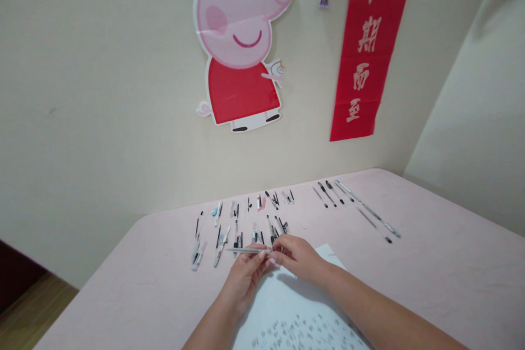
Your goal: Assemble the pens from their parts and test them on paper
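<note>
My left hand [251, 273] is closed around a slim, pale pen [246, 250], which lies nearly level with one end pointing left. At the pen's right end, the fingers of my right hand [296, 256] are pinched together, touching it. Both hands are just above the top of a white sheet of paper [266, 311] with rows of dark handwriting on its lower part. Right beyond my fingers lie several pen parts, among them a dark pen piece [236, 232] and a clear-and-black group [257, 234]. My fingers hide the pen's right tip.
Several taken-apart pens lie in two rows on the pink tabletop [430, 273], including a pale pen [221, 246] at the left. Farther right lie several whole pens [324, 191] and a long joined pen [369, 210]. A wall with a pig cutout [244, 90] and red banner [361, 60] stands behind.
</note>
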A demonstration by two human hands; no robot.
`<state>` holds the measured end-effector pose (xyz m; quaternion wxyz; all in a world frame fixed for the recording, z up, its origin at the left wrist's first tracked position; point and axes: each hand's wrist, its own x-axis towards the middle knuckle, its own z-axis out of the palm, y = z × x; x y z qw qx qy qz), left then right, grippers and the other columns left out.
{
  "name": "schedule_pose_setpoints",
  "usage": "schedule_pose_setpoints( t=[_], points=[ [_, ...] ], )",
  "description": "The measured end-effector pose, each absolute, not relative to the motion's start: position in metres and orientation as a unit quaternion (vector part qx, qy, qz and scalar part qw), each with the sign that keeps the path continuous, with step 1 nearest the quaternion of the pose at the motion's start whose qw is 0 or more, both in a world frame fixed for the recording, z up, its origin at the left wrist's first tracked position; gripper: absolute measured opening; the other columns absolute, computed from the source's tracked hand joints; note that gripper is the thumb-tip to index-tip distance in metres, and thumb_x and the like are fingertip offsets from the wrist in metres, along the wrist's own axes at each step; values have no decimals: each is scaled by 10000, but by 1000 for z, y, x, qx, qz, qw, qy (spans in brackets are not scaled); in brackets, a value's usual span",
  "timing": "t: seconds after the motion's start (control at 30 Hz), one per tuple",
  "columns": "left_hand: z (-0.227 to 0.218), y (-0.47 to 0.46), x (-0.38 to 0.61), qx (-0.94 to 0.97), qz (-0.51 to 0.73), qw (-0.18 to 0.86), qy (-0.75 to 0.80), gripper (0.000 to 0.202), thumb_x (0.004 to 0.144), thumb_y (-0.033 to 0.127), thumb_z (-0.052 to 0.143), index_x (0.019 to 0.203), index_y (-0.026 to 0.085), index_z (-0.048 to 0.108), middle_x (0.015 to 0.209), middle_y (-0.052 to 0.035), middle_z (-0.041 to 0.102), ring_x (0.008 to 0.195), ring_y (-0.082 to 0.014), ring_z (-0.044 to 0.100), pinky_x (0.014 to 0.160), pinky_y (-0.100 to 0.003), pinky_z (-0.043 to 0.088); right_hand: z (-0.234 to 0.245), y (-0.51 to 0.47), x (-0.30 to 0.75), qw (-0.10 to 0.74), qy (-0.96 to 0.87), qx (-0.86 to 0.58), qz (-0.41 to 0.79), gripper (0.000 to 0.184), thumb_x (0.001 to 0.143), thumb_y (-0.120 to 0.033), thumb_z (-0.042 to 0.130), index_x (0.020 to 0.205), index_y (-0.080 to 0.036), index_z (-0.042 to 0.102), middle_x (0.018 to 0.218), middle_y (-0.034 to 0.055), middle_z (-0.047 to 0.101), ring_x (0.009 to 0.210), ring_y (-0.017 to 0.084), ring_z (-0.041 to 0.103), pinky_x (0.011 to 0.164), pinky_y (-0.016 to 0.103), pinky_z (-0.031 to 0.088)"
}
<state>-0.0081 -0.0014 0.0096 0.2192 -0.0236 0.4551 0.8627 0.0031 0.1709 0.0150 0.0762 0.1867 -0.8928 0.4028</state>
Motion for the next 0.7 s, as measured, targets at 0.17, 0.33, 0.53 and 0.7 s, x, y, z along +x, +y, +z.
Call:
schedule_pose_setpoints(
  t=[0.17, 0.33, 0.53, 0.7],
  points=[
    [8, -2, -8, -12, 860, 225, 458, 239, 638, 156, 805, 814, 127, 646, 757, -52, 711, 679, -118, 667, 699, -213, 546, 14, 171, 5, 85, -887, 179, 417, 47, 783, -184, 578, 829, -182, 577, 717, -13, 563, 627, 116, 498, 574, 210, 341],
    [9, -2, -7, -4, 857, 226, 463, 234, 642, 171, 806, 810, 128, 649, 759, -48, 710, 672, -113, 661, 694, -218, 543, 14, 171, 3, 90, -886, 217, 400, 123, 851, -185, 490, 760, -171, 572, 699, -2, 549, 649, 123, 487, 603, 219, 341],
    [9, -1, -8, -21, 859, 220, 461, 265, 590, 171, 837, 782, 119, 662, 741, -46, 709, 670, -101, 653, 683, -186, 529, 14, 172, 2, 77, -897, 206, 383, 257, 901, -251, 440, 691, -165, 560, 654, 4, 542, 628, 127, 484, 592, 227, 326],
    [9, -1, -8, -19, 862, 220, 457, 283, 585, 180, 841, 795, 121, 662, 761, -51, 715, 679, -107, 659, 688, -193, 531, 14, 171, 4, 82, -895, 186, 396, 76, 809, -249, 577, 814, -173, 585, 693, -9, 562, 617, 118, 480, 567, 210, 319]
  ],
)
